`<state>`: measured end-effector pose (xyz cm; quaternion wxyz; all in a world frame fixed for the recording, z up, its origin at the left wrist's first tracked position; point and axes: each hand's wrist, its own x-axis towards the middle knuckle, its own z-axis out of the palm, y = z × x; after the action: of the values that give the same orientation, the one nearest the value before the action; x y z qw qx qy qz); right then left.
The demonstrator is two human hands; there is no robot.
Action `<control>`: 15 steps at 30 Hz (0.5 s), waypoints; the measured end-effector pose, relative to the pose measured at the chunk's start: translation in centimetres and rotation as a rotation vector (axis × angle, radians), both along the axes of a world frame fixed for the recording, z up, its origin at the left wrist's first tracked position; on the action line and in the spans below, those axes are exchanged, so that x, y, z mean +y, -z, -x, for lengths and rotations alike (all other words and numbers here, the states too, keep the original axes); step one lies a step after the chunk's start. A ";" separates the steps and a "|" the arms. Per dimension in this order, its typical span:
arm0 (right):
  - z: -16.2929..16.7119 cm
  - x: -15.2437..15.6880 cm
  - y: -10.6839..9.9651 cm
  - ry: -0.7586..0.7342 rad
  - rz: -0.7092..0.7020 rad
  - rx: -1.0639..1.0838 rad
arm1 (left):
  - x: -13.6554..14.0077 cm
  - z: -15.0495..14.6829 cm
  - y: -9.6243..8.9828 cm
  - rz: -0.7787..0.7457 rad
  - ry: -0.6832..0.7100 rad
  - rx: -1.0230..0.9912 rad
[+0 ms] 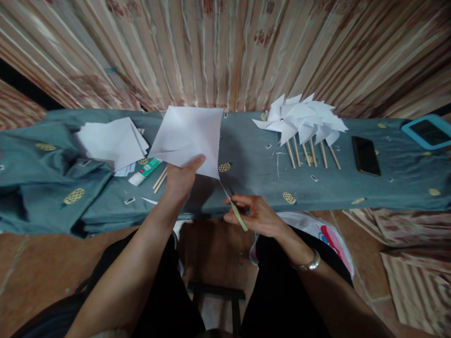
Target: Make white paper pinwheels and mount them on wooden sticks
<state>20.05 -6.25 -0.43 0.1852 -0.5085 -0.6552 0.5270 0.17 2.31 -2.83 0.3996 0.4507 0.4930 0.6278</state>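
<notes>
My left hand (183, 176) grips a white square sheet of paper (193, 129) by its near edge, thumb on top, and holds it over the cloth. Faint crease lines run across the sheet. In my right hand (255, 213) is a pair of scissors (238, 217) with pale green handles; the blade tip meets the paper's near right corner. Beneath my left hand, thin wooden sticks (160, 180) and a green and white glue tube (145, 172) lie on the cloth. How far the blades are spread is hard to make out.
A stack of white paper sheets (114, 143) lies to the left. Several white paper pinwheels (303, 117) on sticks overlap at right. Beyond them are a black phone (366, 156) and a blue-framed tablet (428, 131). Grey-green cloth (253, 188) covers the table; a pleated curtain (225, 56) hangs behind.
</notes>
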 end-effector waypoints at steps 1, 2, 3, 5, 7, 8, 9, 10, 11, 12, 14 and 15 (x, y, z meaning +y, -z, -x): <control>0.0 0.0 0.0 0.009 0.000 -0.004 | -0.1 -0.2 -0.1 0.010 -0.014 -0.037; 0.1 0.1 0.1 0.017 0.001 -0.006 | -0.2 -0.4 -0.1 0.020 -0.029 -0.067; 0.1 0.2 0.1 0.023 0.003 -0.006 | -0.3 -0.6 0.0 0.027 -0.041 -0.090; 0.1 0.3 0.2 0.028 0.008 -0.003 | -0.5 -0.9 0.1 0.034 -0.055 -0.098; 0.1 0.3 0.2 0.029 0.016 0.010 | -0.6 -1.1 0.2 0.048 -0.055 -0.087; 0.1 0.4 0.2 0.028 0.022 0.021 | -0.7 -1.1 0.2 0.053 -0.053 -0.078; 0.1 0.4 0.3 0.026 0.029 0.033 | -0.7 -1.2 0.1 0.053 -0.050 -0.071; 0.1 0.4 0.3 0.024 0.039 0.046 | -0.8 -1.2 0.1 0.048 -0.044 -0.066; 0.1 0.4 0.3 0.024 0.053 0.061 | -0.8 -1.2 0.0 0.041 -0.034 -0.060; 0.1 0.4 0.4 0.026 0.068 0.077 | -0.8 -1.2 -0.1 0.032 -0.026 -0.053; 0.1 0.5 0.4 0.026 0.106 0.115 | -0.8 -1.2 -0.2 0.022 -0.008 -0.042; 0.1 0.5 0.4 0.022 0.127 0.140 | -0.8 -1.2 -0.2 0.019 -0.001 -0.037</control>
<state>19.94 -5.80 -0.87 0.2040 -0.4884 -0.6003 0.5996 1.33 1.50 -2.66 0.4124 0.4349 0.4916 0.6317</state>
